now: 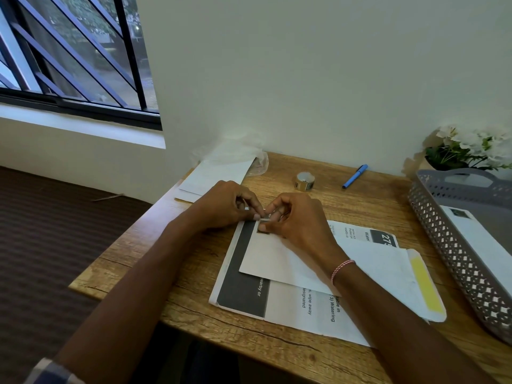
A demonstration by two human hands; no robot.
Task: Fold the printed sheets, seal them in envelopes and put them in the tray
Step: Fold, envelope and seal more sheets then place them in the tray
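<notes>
Left hand (230, 203) and right hand (299, 217) pinch a small piece (264, 217) over the light, floppy envelope (291, 261), likely best gripped by its edges.

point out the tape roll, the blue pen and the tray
tape roll (304, 182): head view, its outer side
blue pen (355, 176): head view, mid barrel
tray (448, 245): head view, perforated left wall

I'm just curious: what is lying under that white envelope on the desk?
Printed sheets lie under the envelope, flat on the wooden desk. A dark band and a few lines of text show; the rest of the print is covered.
</notes>
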